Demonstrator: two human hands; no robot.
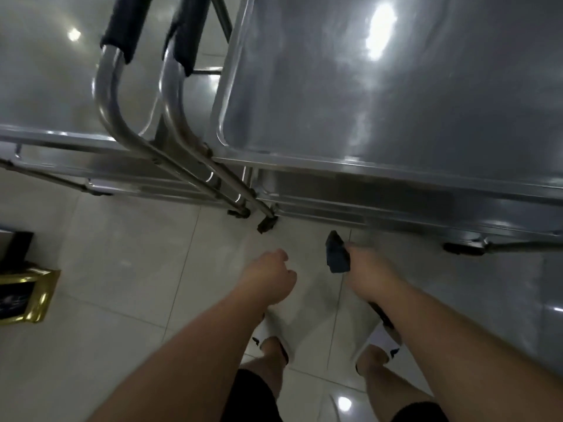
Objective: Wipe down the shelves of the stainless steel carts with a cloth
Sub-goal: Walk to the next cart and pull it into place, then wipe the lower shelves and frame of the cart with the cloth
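A gold-framed picture point(23, 295), seemingly leaning, on pale floor tiles point(128, 269)

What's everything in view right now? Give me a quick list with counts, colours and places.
carts: two, shiny steel, side by side across the top, one left and one right
cart handles: two, steel tubes with black grips, between the two top shelves
cloth: one, dark blue, bunched in the right hand, below the right cart's edge
picture frame: one, gold, on the floor at far left
floor: pale glossy tiles
shoes: two, white, lower centre
shorts: dark, bottom edge
left hand: loosely curled, holding nothing, over the floor
right hand: grips the cloth
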